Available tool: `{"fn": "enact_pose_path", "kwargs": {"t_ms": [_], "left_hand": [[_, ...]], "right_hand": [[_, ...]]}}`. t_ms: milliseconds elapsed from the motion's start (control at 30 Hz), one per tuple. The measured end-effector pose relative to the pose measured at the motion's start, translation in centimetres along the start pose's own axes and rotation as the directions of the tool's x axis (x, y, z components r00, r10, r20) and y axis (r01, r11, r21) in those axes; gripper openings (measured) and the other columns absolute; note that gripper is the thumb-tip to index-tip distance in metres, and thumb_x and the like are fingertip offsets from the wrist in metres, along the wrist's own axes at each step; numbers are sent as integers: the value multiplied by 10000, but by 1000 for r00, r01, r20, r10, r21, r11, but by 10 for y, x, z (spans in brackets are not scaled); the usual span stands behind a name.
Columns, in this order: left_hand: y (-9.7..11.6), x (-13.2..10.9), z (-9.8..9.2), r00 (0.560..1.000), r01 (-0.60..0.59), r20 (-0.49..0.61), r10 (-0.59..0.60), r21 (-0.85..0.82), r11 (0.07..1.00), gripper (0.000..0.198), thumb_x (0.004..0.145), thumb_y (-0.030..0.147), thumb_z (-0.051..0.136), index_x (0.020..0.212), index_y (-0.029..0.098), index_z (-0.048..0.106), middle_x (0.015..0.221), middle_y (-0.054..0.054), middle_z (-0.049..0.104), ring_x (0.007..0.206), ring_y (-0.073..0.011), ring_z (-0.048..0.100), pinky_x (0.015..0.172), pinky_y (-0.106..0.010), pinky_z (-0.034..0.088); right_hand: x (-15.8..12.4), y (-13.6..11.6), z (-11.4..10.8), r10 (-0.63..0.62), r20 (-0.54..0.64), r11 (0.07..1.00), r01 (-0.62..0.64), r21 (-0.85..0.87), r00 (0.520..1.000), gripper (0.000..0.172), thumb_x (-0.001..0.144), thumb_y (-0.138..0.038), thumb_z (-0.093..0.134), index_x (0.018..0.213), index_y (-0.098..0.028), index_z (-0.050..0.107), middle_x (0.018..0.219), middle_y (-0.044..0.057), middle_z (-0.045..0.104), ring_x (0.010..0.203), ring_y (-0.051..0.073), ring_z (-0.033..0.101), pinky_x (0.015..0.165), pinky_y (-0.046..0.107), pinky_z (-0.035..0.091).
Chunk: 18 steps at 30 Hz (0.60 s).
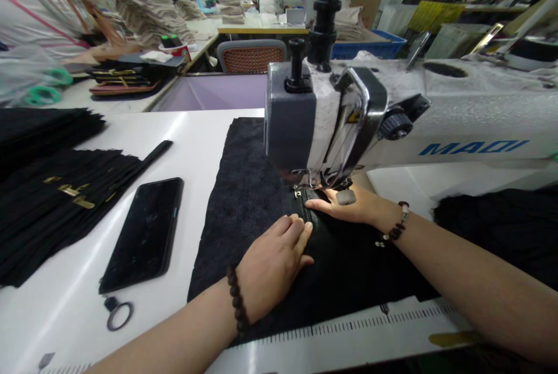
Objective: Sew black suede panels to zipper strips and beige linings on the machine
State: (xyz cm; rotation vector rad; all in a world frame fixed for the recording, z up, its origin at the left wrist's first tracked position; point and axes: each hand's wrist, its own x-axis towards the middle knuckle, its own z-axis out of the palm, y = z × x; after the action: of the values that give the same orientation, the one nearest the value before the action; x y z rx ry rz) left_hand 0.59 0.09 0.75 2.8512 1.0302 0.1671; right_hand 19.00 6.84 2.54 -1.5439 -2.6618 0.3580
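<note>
A black fabric panel (244,217) lies under the head of a white and grey sewing machine (296,124). A zipper (307,205) with a metal slider at its far end runs along the panel just in front of the presser foot. My left hand (274,258) lies flat on the panel, fingertips at the zipper's near end, fingers stretched out and holding nothing. Close to the needle area, my right hand (349,205) rests on the panel with thumb and forefinger apart beside the zipper. Its other fingers are partly hidden behind the machine's parts.
A black phone (143,234) with a ring strap lies left of the panel. Stacked black zipper pieces (74,194) are at the far left, more black fabric (501,229) at the right. A printed ruler (349,324) follows the table's front edge. A chair (253,56) stands beyond.
</note>
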Motion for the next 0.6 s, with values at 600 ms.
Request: {"fn": "enact_pose_path", "kwargs": {"t_ms": [600], "left_hand": [[-14, 16, -3, 996, 92, 9, -91, -117, 989, 386, 837, 246, 531, 1179, 81, 458, 1072, -104, 497, 983, -220, 460, 900, -343, 452]], "right_hand": [[20, 19, 6, -101, -103, 987, 112, 111, 990, 203, 819, -238, 500, 926, -220, 671, 801, -9, 693, 802, 144, 645, 769, 249, 513]]}}
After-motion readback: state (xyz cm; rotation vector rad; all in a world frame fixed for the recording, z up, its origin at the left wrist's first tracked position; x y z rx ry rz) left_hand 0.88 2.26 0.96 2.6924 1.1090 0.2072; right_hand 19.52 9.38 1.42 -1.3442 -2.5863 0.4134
